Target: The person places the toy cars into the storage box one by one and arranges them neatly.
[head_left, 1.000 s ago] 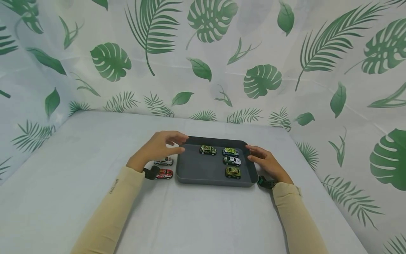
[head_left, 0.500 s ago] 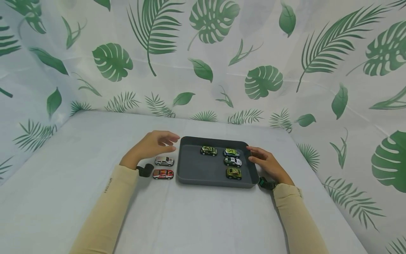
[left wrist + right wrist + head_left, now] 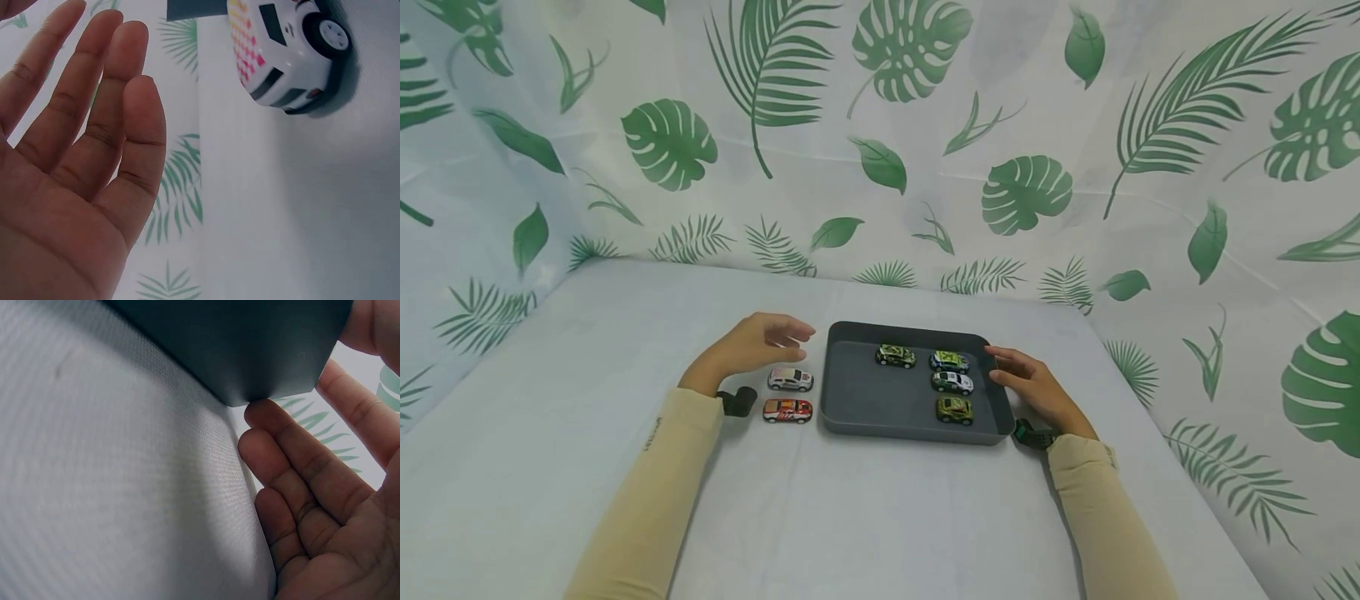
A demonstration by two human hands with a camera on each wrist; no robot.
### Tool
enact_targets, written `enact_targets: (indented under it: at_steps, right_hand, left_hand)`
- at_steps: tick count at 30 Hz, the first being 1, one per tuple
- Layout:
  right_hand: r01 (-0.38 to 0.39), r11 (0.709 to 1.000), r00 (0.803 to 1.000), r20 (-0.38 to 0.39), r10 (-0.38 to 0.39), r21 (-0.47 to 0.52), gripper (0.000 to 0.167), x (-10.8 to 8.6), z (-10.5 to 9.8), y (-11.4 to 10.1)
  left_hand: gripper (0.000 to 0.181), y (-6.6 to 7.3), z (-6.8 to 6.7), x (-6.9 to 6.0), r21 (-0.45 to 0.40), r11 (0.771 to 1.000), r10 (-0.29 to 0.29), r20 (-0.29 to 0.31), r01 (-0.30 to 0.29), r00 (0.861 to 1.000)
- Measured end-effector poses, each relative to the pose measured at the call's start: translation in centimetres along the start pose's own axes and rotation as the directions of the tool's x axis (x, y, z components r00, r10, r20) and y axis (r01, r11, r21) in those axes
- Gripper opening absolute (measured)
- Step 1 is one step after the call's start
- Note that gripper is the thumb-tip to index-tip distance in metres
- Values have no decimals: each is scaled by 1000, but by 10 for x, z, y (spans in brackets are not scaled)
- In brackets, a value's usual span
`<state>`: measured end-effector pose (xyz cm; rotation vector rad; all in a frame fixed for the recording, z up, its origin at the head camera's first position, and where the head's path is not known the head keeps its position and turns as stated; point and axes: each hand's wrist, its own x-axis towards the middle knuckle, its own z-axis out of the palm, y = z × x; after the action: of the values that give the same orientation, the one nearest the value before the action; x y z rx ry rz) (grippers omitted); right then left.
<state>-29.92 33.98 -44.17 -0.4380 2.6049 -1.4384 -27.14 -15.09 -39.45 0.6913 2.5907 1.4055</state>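
My left hand [image 3: 748, 343] hovers with relaxed fingers just left of the grey tray [image 3: 868, 404], holding nothing. Below it on the table, a white toy car [image 3: 790, 380] stands behind a red-and-white toy car [image 3: 787, 410]. The left wrist view shows the palm beside the white car's pink-checked end. At the tray's right side, my right hand [image 3: 1033, 387] rests its fingers against the wall, loosely bent. Inside the tray are a dark camouflage toy car [image 3: 895, 356], a yellow-green and blue one [image 3: 949, 361], a white-and-green one [image 3: 952, 382] and an olive one [image 3: 954, 410].
A white cloth covers the table [image 3: 865, 517]. Behind and at both sides hangs a white curtain [image 3: 820, 192] printed with green leaves. The tray has a low raised rim all round.
My left hand has drawn back leftward from the tray's left rim, uncovering the two cars on the table. The right hand stays at the tray, and the cars keep their places.
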Motion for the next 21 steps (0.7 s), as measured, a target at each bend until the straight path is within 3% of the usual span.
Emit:
enact_targets:
  at_steps: [10,21]
  right_hand:
    - [10,1000,1000,-5,-10,-3,58,0,1,-1]
    - [16,1000,1000,-8,-16,6,59,-1,1,0]
  left_hand:
    - [46,-14,0,-1,-23,998,-60,27,61,998]
    - [48,-20,-2,-5,-23,994,-108,73,109,992]
